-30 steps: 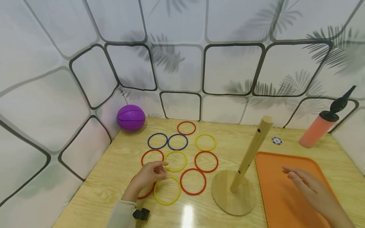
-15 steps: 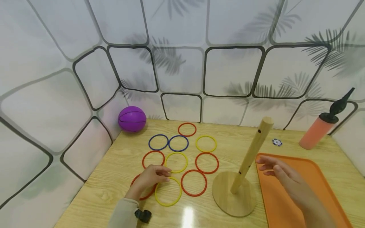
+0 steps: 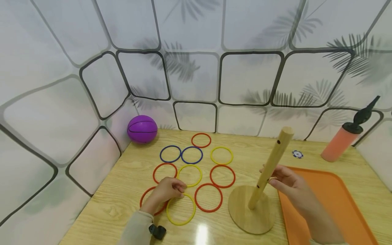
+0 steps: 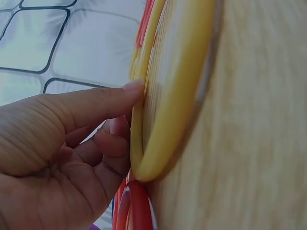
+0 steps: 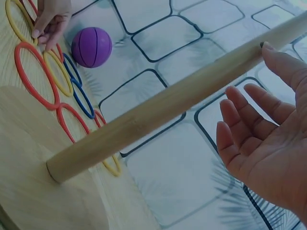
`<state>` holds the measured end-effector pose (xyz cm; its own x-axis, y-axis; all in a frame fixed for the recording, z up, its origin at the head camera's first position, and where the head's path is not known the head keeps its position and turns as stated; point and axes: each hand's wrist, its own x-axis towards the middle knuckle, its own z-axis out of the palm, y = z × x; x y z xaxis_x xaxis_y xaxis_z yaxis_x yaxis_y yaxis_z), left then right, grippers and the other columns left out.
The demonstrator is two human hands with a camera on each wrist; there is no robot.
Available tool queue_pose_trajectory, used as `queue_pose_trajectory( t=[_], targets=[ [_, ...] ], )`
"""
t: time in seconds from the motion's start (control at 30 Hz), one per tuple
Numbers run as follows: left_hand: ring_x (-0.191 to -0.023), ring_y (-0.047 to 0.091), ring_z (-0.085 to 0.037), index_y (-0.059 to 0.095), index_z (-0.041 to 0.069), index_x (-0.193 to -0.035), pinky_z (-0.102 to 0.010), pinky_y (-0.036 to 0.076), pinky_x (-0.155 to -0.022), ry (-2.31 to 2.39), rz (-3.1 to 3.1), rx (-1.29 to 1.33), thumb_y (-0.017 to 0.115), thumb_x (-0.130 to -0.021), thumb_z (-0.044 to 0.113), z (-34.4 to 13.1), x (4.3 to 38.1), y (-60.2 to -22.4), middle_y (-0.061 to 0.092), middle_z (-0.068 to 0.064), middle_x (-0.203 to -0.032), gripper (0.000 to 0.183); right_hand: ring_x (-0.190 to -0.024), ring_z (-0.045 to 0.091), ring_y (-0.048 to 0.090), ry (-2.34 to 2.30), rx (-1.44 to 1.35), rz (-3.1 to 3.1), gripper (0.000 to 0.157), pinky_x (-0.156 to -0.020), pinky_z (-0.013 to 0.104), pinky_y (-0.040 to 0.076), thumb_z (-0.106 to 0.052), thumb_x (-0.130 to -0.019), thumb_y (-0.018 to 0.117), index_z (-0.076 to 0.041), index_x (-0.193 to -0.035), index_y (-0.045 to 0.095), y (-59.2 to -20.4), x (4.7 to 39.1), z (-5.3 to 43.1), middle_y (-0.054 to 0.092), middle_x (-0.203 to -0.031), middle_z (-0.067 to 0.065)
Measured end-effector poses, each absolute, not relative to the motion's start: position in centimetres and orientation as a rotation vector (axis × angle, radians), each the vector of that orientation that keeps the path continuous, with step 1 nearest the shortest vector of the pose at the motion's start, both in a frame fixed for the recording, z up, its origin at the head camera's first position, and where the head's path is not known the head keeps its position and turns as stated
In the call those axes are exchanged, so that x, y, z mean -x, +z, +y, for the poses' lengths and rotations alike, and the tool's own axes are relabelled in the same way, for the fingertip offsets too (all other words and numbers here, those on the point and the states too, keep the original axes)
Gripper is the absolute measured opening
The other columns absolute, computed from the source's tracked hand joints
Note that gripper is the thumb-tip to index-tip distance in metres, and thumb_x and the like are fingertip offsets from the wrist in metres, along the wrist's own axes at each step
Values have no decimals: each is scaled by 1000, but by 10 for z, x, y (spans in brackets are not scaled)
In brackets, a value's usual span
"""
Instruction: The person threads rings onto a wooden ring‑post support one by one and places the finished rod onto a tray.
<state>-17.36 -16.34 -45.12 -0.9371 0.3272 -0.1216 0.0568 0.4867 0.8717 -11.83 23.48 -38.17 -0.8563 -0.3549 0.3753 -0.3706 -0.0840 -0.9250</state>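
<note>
In the head view my left hand (image 3: 169, 190) reaches over the rings at the left. Its thumb and fingers pinch the edge of a yellow ring (image 4: 180, 105), as the left wrist view shows. A red ring (image 4: 140, 206) lies against it. My right hand (image 3: 291, 185) is at the wooden post (image 3: 271, 166), which rises from a round wooden base (image 3: 245, 217). The thumb is close to a small hole in the post, while the other fingers (image 5: 235, 103) are loosely bent, with a gap to the post in the right wrist view.
Red, yellow and blue rings (image 3: 192, 155) lie spread on the wooden table (image 3: 101, 211). A purple ball (image 3: 142, 129) sits at the back left corner. An orange tray (image 3: 324, 200), a poker chip (image 3: 297, 154) and a pink hand pump (image 3: 340, 143) stand right. Patterned walls enclose the back and left.
My right hand has moved left from over the orange tray to the wooden post. The left hand has shifted slightly right and now pinches the yellow ring, whose far edge has shifted.
</note>
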Motion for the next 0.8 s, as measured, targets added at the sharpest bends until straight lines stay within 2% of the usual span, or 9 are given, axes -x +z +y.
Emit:
queue_pose_trajectory(
  t=[0.27, 0.6, 0.8],
  targets=[
    [-69, 57, -10, 72, 0, -92, -22, 49, -61, 1375, 2510, -304, 78, -70, -5, -160, 175, -453, 65, -2, -74, 23, -109, 10, 57, 2255, -851, -2080, 30, -91, 21, 44, 9, -96, 43, 6, -124, 54, -382, 118, 228, 64, -117, -2],
    [-70, 56, -10, 72, 0, -93, -22, 47, -62, 1356, 2478, -260, 76, -73, -4, -160, 175, -446, 63, 0, -74, 21, -109, 10, 57, 2273, -848, -2090, 32, -91, 20, 43, 10, -95, 42, 2, -122, 57, -385, 118, 226, 65, -117, -2],
    [-69, 57, -9, 72, -2, -91, -23, 47, -63, 1317, 2509, -276, 79, -71, -2, -163, 171, -440, 64, 0, -73, 22, -110, 9, 57, 2256, -816, -2145, 32, -91, 18, 42, 8, -97, 41, 0, -123, 58, -386, 116, 227, 65, -117, -1]
  ],
)
